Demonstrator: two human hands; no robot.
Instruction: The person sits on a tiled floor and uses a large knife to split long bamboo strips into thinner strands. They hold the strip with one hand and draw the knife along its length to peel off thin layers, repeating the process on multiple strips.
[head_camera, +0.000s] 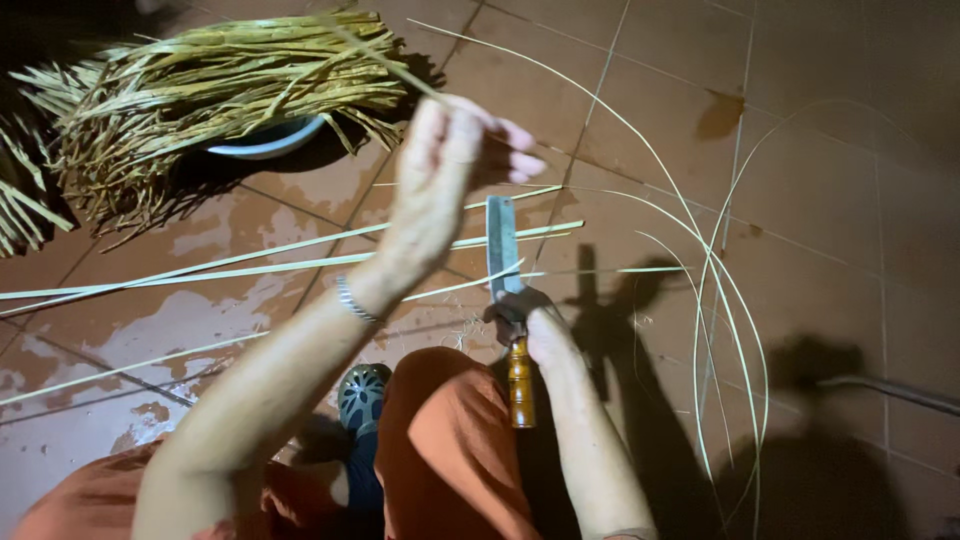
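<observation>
My left hand is raised above the floor, its fingers pinching a thin pale fibre strip that arcs away to the right and curls down. My right hand grips a flat-bladed knife by its wooden handle, blade pointing away from me. The blade sits just below my left hand. A metal bracelet circles my left wrist. My knees in orange cloth fill the lower frame.
A large bundle of dry yellow-green leaf strips lies over a pale basin at top left. Long split strips stretch across the wet brown tiled floor. A dark shoe shows between my knees.
</observation>
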